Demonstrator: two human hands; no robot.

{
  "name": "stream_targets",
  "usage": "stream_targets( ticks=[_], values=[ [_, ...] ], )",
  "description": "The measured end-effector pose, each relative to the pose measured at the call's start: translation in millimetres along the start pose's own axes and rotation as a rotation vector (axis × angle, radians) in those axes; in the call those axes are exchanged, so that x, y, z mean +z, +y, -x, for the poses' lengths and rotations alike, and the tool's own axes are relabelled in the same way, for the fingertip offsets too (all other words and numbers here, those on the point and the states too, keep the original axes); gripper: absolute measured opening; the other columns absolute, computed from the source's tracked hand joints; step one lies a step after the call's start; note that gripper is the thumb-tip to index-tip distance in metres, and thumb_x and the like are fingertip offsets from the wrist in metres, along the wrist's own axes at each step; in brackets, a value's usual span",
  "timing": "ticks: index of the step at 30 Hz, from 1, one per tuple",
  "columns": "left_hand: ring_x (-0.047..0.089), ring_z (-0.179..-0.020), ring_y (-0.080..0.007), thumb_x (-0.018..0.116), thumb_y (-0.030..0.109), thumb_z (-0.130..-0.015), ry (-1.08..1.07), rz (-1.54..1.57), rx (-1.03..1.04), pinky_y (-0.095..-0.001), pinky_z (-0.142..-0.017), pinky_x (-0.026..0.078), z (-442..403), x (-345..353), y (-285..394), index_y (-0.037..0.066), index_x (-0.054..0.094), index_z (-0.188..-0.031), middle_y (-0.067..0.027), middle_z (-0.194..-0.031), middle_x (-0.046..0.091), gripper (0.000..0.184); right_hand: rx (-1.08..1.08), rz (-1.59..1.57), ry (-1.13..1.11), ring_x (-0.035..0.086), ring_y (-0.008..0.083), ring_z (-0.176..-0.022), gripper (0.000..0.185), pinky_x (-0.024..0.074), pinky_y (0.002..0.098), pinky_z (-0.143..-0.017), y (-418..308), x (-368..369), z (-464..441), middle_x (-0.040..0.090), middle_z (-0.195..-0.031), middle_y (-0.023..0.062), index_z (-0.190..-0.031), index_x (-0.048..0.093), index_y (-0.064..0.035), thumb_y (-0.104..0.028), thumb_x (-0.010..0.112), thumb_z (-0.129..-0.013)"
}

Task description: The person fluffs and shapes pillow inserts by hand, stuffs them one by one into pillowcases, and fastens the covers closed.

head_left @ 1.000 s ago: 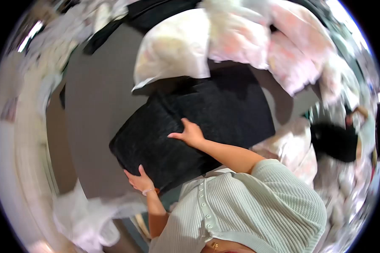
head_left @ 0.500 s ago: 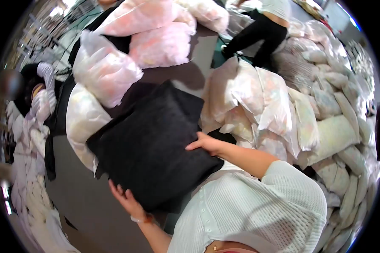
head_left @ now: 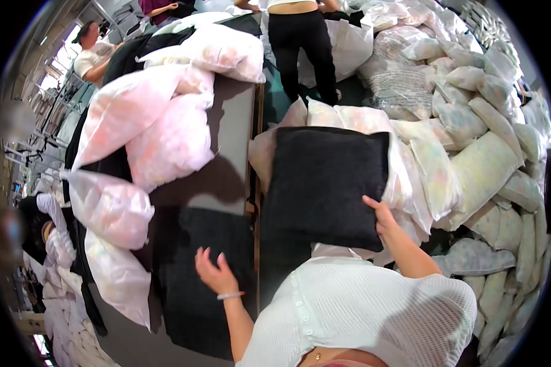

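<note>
Presently, your right hand (head_left: 382, 220) grips the black square piece (head_left: 324, 183) at four o'clock; your left hand (head_left: 217, 275), fingers loosely spread, empty, shows over black cloth (head_left: 193, 321).

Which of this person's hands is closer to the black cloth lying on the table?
The left hand: it is open over the black cloth. The right hand is off to the cloth's right, holding the black cushion's right edge.

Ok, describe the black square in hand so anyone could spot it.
Find the grey table, then the pale pillows piled to its right. The black square overlaps that pile's left side in the view. Unlike the black cloth on the table, it is gripped by the right hand.
</note>
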State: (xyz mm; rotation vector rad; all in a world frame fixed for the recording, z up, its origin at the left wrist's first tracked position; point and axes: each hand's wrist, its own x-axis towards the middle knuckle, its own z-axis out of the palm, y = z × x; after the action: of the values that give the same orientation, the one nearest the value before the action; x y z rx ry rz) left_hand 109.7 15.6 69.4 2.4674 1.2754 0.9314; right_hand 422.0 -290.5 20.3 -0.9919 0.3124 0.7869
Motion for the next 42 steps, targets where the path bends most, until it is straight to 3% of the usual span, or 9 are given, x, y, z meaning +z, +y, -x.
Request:
stream_targets(
  ticks=[5, 10, 14, 17, 19, 23, 28, 32, 42],
  values=[
    [0.030, -0.137, -0.0349, 0.050, 0.028, -0.095, -0.243, -0.504, -0.441, -0.0457, -0.110, 0.027, 31.6, 51.4, -46.3, 0.004, 0.041, -0.138, -0.0167, -0.149, 0.033, 0.051, -0.073, -0.244, 0.345, 0.061, 0.0308, -0.104, 0.051, 0.0494, 0.0438, -0.094, -102.3, -52.8, -100.7, 0.062, -0.114, 0.0146, -0.125, 0.051, -0.0019, -0.013, 0.074, -0.080],
    [0.027, -0.139, -0.0311, 0.045, 0.024, -0.097, -0.233, -0.579, -0.461, -0.0448, -0.113, 0.023, 35.7, 58.3, -48.5, 0.007, 0.039, -0.140, -0.0119, -0.151, 0.031, 0.047, -0.503, -0.170, 0.444, 0.060, 0.0282, -0.106, 0.050, 0.0495, 0.0407, -0.095, -224.1, -77.7, -232.2, 0.060, -0.119, 0.0123, -0.126, 0.052, -0.0008, -0.013, 0.072, -0.082],
    [0.027, -0.139, -0.0313, 0.045, 0.018, -0.097, -0.274, -0.616, -0.504, -0.0438, -0.112, 0.027, 29.2, 57.8, -39.7, 0.005, 0.039, -0.139, -0.0126, -0.151, 0.030, 0.045, -0.647, -0.266, 0.057, 0.059, 0.0272, -0.109, 0.047, 0.0481, 0.0377, -0.098, -405.4, -4.8, -360.1, 0.063, -0.115, 0.0131, -0.123, 0.055, 0.0013, -0.027, 0.066, -0.088],
    [0.030, -0.137, -0.0345, 0.048, 0.009, -0.093, -0.284, -0.637, -0.479, -0.0421, -0.112, 0.027, 27.9, 59.0, -41.1, 0.002, 0.038, -0.138, -0.0181, -0.149, 0.031, 0.047, -0.557, -0.195, 0.080, 0.033, 0.0370, -0.133, 0.074, 0.0417, 0.0651, -0.094, -525.0, 68.4, -440.4, 0.025, -0.149, 0.0174, -0.146, 0.025, -0.0154, -0.055, 0.053, -0.090],
    [0.029, -0.137, -0.0342, 0.047, 0.009, -0.093, -0.278, -0.651, -0.538, -0.0418, -0.112, 0.027, 26.6, 63.7, -34.2, 0.002, 0.038, -0.139, -0.0177, -0.149, 0.031, 0.048, -0.554, 0.037, 0.161, 0.021, 0.0366, -0.141, 0.080, 0.0337, 0.0663, -0.099, -553.8, 82.2, -479.3, 0.028, -0.146, 0.0203, -0.149, 0.014, -0.0113, -0.060, 0.042, -0.092],
    [0.029, -0.138, -0.0324, 0.048, 0.006, -0.091, -0.247, -0.672, -0.601, -0.0414, -0.112, 0.026, 21.9, 73.4, -28.2, 0.004, 0.038, -0.140, -0.0152, -0.151, 0.029, 0.050, -0.611, 0.066, 0.100, 0.039, 0.0316, -0.129, 0.064, 0.0423, 0.0591, -0.094, -463.6, 101.6, -506.4, 0.039, -0.138, 0.0160, -0.141, 0.030, -0.0074, -0.046, 0.050, -0.094],
    [0.029, -0.139, -0.0296, 0.047, 0.006, -0.090, -0.193, -0.682, -0.654, -0.0425, -0.111, 0.026, 21.8, 76.9, -25.3, 0.007, 0.038, -0.140, -0.0112, -0.151, 0.030, 0.051, -0.458, 0.426, -0.002, 0.062, 0.0199, -0.090, 0.032, 0.0520, 0.0360, -0.076, -264.6, 16.5, -464.9, 0.064, -0.096, 0.0054, -0.112, 0.057, -0.0089, -0.034, 0.050, -0.093],
    [0.029, -0.139, -0.0278, 0.047, 0.007, -0.089, -0.138, -0.676, -0.643, -0.0439, -0.111, 0.026, 25.2, 81.9, -30.8, 0.009, 0.040, -0.139, -0.0085, -0.151, 0.031, 0.050, 0.027, 0.513, 0.082, 0.064, 0.0202, -0.085, 0.024, 0.0531, 0.0356, -0.073, -151.7, 36.7, -363.8, 0.066, -0.095, 0.0071, -0.104, 0.060, -0.0076, -0.025, 0.048, -0.092],
    [0.032, -0.136, -0.0320, 0.070, 0.023, -0.079, -0.071, -0.394, -0.554, -0.0444, -0.109, 0.027, 22.3, 47.7, -9.4, 0.003, 0.035, -0.142, -0.0163, -0.146, 0.036, 0.075, 0.399, 1.278, -0.957, 0.062, 0.0117, -0.078, 0.020, 0.0500, 0.0251, -0.068, 23.0, 188.0, -180.1, 0.066, -0.090, 0.0043, -0.101, 0.063, -0.0037, -0.021, 0.054, -0.095]
  ],
)
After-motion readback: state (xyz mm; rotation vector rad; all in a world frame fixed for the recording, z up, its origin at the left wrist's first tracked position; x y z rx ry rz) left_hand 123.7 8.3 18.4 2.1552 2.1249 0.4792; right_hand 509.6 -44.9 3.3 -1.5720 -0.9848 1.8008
